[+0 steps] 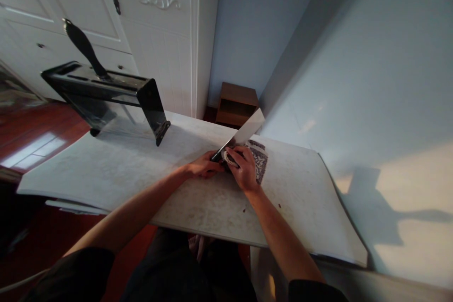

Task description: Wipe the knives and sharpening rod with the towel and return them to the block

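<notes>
My left hand (204,166) is closed around the black handle of a broad-bladed kitchen knife (249,127), whose blade points up and to the right. Bunched in my right hand (244,166) is a patterned brown and white cloth (261,160), pressed near the join of handle and blade. Part of the cloth hangs down onto the table beyond my fingers. My fingers hide most of the handle and some of the cloth.
A black knife stand (106,84) with clear sides holds one black-handled tool (83,45) on the table's left. White cabinets (159,33) rise behind the white table (141,170). A small brown box shelf (238,96) stands past the far edge; a wall (371,80) borders the right.
</notes>
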The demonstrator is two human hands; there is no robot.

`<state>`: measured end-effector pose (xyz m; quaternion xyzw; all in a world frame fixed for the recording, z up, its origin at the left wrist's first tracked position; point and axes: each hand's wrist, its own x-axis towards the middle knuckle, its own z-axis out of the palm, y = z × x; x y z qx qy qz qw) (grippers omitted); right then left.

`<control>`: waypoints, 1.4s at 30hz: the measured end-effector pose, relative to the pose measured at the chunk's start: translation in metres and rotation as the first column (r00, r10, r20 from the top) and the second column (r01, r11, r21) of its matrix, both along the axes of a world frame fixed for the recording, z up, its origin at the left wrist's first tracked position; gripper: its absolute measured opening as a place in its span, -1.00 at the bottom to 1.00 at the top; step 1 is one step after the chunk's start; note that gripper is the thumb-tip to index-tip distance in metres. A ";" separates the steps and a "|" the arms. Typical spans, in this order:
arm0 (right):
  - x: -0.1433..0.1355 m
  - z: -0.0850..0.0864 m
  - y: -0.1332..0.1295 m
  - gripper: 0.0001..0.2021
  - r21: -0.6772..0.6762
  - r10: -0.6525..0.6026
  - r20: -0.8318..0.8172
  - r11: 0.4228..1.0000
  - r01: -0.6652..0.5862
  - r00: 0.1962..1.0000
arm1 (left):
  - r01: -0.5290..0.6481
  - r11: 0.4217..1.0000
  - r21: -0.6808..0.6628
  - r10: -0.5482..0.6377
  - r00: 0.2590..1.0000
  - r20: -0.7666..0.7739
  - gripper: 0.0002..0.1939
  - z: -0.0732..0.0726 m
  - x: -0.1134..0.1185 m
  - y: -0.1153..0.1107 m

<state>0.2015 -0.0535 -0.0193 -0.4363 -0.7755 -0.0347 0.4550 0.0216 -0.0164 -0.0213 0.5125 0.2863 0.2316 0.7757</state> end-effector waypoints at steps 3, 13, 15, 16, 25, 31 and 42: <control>0.002 0.000 0.001 -0.68 -0.045 -0.105 0.091 0.993 0.109 0.990 | -0.021 1.000 -0.021 0.022 0.999 0.028 -0.63 0.000 -0.001 0.002; 0.011 0.003 0.009 -0.77 -0.209 -0.250 -0.401 0.962 0.177 0.882 | -0.023 0.998 -0.052 0.027 0.997 0.066 -0.63 0.002 -0.003 0.002; 0.014 0.005 0.011 -0.75 -0.272 -0.297 -0.513 0.946 0.176 0.805 | -0.012 0.998 -0.060 0.016 0.997 0.070 -0.63 0.003 -0.003 0.002; 0.015 0.006 0.011 -0.73 -0.296 -0.322 -0.551 0.938 0.180 0.770 | -0.010 0.998 -0.063 0.015 0.997 0.075 -0.62 0.003 -0.003 0.002; 0.015 0.004 0.015 -0.65 -0.357 -0.354 -0.707 0.926 0.124 0.612 | 0.015 0.997 -0.077 -0.010 0.998 0.065 -0.60 0.004 -0.004 0.003; 0.008 0.011 0.006 -0.76 -0.231 -0.109 -0.523 0.973 -0.018 0.846 | 0.039 0.998 -0.056 -0.036 0.998 0.051 -0.64 0.004 -0.004 0.003; 0.005 0.010 0.002 -0.75 -0.067 0.115 -0.168 0.990 -0.128 0.979 | 0.046 0.998 -0.047 -0.045 0.999 0.016 -0.66 0.000 -0.007 0.007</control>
